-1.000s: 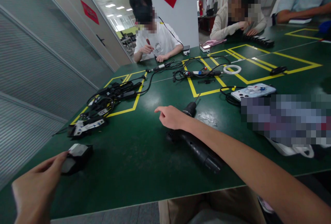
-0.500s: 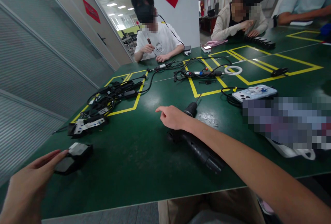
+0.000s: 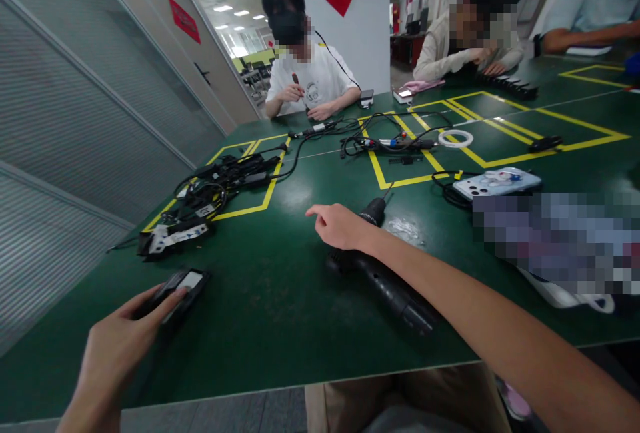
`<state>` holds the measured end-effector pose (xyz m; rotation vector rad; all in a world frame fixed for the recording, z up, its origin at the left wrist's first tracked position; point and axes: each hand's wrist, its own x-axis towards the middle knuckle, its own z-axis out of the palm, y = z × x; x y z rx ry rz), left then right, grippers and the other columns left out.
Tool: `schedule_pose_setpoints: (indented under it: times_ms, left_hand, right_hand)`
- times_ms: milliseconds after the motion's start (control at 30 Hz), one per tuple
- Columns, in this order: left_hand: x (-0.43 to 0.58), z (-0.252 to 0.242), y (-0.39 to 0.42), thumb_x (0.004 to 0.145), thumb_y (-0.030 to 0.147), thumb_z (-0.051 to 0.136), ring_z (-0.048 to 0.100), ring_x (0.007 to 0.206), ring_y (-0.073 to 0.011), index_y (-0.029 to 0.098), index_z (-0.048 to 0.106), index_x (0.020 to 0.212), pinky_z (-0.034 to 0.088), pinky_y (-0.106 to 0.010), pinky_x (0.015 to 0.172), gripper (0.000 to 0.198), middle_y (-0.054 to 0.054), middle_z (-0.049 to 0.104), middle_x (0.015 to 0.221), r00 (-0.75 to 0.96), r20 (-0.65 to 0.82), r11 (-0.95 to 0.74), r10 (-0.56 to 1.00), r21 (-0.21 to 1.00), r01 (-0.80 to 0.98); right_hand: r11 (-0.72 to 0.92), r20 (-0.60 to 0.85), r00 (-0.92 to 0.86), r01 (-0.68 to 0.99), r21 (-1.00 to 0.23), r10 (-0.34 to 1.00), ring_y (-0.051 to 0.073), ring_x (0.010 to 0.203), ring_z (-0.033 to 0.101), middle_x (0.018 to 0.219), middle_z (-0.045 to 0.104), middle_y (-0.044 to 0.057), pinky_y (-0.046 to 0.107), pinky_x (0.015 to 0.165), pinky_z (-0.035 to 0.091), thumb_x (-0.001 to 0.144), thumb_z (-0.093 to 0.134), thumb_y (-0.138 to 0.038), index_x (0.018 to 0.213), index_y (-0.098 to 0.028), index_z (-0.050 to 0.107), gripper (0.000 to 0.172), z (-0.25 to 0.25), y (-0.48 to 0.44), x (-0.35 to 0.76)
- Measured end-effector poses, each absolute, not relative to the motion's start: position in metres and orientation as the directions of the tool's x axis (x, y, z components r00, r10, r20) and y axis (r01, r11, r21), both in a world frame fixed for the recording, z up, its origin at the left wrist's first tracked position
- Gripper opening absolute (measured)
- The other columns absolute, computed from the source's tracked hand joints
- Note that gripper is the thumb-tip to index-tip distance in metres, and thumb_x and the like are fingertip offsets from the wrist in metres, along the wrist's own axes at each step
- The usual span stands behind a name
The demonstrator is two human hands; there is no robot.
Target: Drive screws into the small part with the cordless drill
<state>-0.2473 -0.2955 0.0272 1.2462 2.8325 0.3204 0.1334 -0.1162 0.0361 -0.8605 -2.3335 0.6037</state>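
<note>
I am reading the step in hand as the pick-up of the small black flat module with a pale face panel [image 3: 186, 281]. It is lying on the dark green desk [image 3: 270, 333] towards the front-left edge, just in front of a tangled pile of black cables and adapters [image 3: 210, 190]. My left hand [image 3: 117, 336] is reaching forward from the lower left with the wrist low. Its thumb and extended fingers are pinching the module's near end in a light grasp. My right hand [image 3: 343, 226] is hovering palm-down, with the forearm stretching diagonally across the desk. Its index finger is pointing left, the other fingers are curling loosely, and it is gripping nothing. Beneath its wrist a black cylindrical power screwdriver [image 3: 395, 293] is lying on the desk; I cannot tell whether the two are touching. In my judgement, lifting the module is calling for a fuller grip first, since only the fingertips are engaging it.
</note>
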Motion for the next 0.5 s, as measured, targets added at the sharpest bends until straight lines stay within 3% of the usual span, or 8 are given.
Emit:
schedule_pose_setpoints:
  times_ms: [133,233,500]
  left_hand:
    - [-0.213,0.034,-0.272,0.070,0.074,0.045,0.058,0.112,-0.0274,0.032,0.052,0.128,0.048,-0.041,0.090,0.072,-0.004,0.058,0.130,-0.629,0.005,0.598,0.777,0.302,0.742]
    - [-0.182,0.037,-0.244,0.072,0.067,0.052,0.056,0.115,-0.0257,0.032,0.054,0.126,0.042,-0.042,0.098,0.064,0.001,0.059,0.128,-0.438,0.067,0.379,0.897,0.396,0.836]
    - [-0.091,0.028,-0.155,0.070,0.055,0.062,0.061,0.102,-0.0260,0.020,0.062,0.117,0.045,-0.040,0.093,0.059,-0.008,0.066,0.113,-0.061,0.208,-0.073,0.976,0.582,0.810]
  right_hand:
    - [0.683,0.334,-0.633,0.450,-0.575,0.698,0.016,0.070,0.061,0.079,0.070,0.008,0.027,0.071,0.042,0.084,0.043,-0.016,0.117,-0.014,0.062,0.038,0.037,-0.118,0.134]
    - [0.674,0.327,-0.632,0.446,-0.589,0.703,0.015,0.068,0.060,0.078,0.069,0.007,0.027,0.070,0.042,0.084,0.044,-0.015,0.118,-0.014,0.062,0.038,0.040,-0.121,0.136]
    - [0.671,0.318,-0.652,0.407,-0.620,0.689,0.015,0.076,0.061,0.089,0.069,0.008,0.028,0.075,0.044,0.082,0.047,-0.012,0.120,-0.014,0.060,0.040,0.044,-0.135,0.144]
